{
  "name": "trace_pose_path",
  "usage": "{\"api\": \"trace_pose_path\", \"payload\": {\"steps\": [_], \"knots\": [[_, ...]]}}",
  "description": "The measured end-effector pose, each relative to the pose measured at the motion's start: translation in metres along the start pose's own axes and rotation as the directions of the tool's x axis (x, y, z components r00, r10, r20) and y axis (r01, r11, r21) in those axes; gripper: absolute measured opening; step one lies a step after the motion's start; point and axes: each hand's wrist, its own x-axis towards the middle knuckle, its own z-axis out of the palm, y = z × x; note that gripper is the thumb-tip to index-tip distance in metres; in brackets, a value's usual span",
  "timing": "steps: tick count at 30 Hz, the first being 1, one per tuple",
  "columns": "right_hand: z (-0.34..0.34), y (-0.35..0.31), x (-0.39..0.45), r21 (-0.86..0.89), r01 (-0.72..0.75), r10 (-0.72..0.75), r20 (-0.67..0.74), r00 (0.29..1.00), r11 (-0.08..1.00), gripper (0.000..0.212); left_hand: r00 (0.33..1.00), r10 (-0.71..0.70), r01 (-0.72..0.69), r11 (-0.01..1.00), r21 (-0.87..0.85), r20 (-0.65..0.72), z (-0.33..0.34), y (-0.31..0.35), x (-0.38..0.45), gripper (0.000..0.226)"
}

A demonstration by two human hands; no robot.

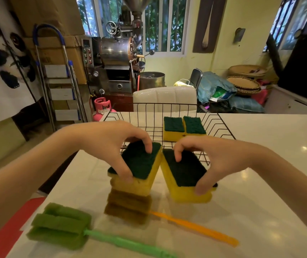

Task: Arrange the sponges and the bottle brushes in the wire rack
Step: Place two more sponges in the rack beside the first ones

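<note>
My left hand (115,146) grips a yellow sponge with a dark green scouring top (141,164), held above the table just in front of the black wire rack (221,127). My right hand (212,161) grips a second such sponge (184,170) beside it. Two more yellow-and-green sponges (184,125) lie side by side inside the rack, at its right. On the table near me lie a green bottle brush (63,225) with a green handle and a brown-headed bottle brush (128,206) with an orange handle (195,227), its head partly under the left sponge.
The white table (260,202) runs to a left edge beside a red strip (9,231). A white padded chair back (164,97) stands behind the rack. A stepladder (59,77) and a metal machine (117,53) stand further back on the left.
</note>
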Motion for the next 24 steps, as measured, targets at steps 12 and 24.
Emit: {"api": "trace_pose_path", "payload": {"steps": [12,24], "knots": [[-0.051,0.035,0.036,0.354,0.121,-0.024,-0.267,0.963,0.927,0.052,0.930,0.009,-0.089,0.975,-0.203,-0.368,-0.042,-0.019,0.003,0.057],[-0.058,0.078,0.119,0.364,0.159,0.016,-0.434,0.901,0.918,0.069,0.902,-0.170,0.127,0.983,-0.133,-0.397,-0.042,-0.100,0.078,0.057]]}}
